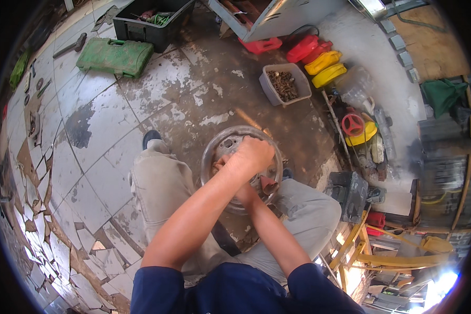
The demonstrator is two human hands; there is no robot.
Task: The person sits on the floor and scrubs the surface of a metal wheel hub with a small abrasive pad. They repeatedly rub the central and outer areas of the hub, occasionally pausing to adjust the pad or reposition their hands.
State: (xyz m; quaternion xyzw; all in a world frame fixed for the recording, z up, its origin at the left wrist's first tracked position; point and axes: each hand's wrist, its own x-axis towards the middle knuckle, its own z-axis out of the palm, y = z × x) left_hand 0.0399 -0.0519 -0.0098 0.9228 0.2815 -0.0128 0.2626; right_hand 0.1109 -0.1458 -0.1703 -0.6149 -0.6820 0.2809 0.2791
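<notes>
A worn metal wheel rim (210,153) lies between my bent knees. My forearms cross over it, the left on top. My left hand (255,152) is closed in a fist above the rim's far right part; what it grips is hidden beneath it. Under my left forearm, my right hand (221,161) reaches to the left part of the rim's centre. Only some curled fingers of it show, and what they hold cannot be made out. A reddish-brown, cone-like piece (268,184) sits at the rim's right side, close to my right wrist.
Beyond the rim stands a grey tub (268,93) of small metal parts. A green case (115,57), a hammer (72,45) and a black crate (165,34) lie far left. Red and yellow containers (327,68) line the right wall. Broken tiles (60,251) cover the left floor.
</notes>
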